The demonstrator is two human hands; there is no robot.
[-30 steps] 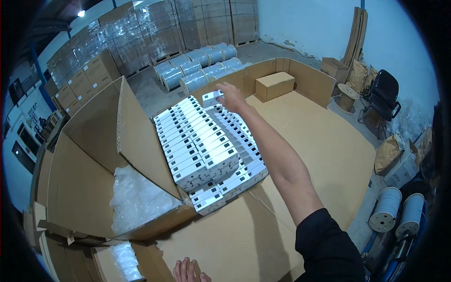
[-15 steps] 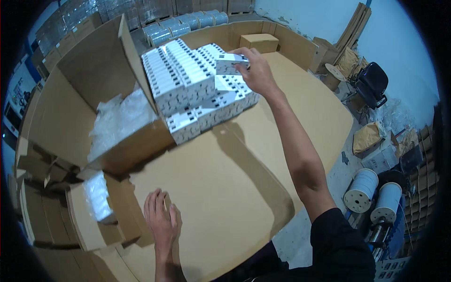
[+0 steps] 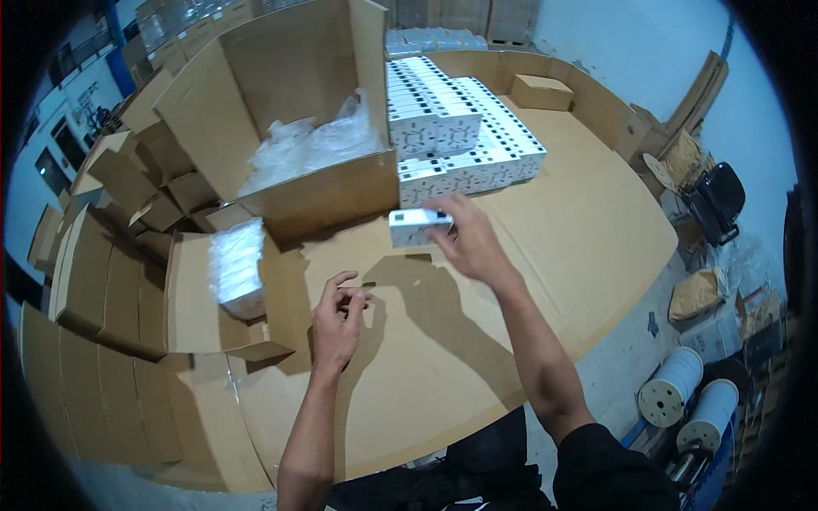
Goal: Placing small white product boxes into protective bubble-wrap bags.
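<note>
My right hand (image 3: 474,240) grips a small white box (image 3: 412,231) by its right end, held above the cardboard-covered table. Thumb and fingers press on opposite sides of it. Lower and to the left, my left hand (image 3: 338,328) hovers over the tabletop, fingers loosely bent and apart, with nothing in them. Beyond the held box stands a stepped stack of similar white boxes (image 3: 464,175) with dark square marks on top. Left of my left hand, an open small carton (image 3: 198,294) holds white goods wrapped in clear plastic (image 3: 239,268).
A large open carton (image 3: 319,194) with clear plastic bags (image 3: 311,145) stands left of the stack. Several folded cartons (image 3: 102,281) line the left. A closed brown box (image 3: 543,93) sits in the far corner. Right of the table are cable reels (image 3: 671,387) and a black chair (image 3: 714,203).
My right hand has brought the white box from the stack toward me, over the near table. My left hand has risen toward it, its fingers more bent. The view has shifted left.
</note>
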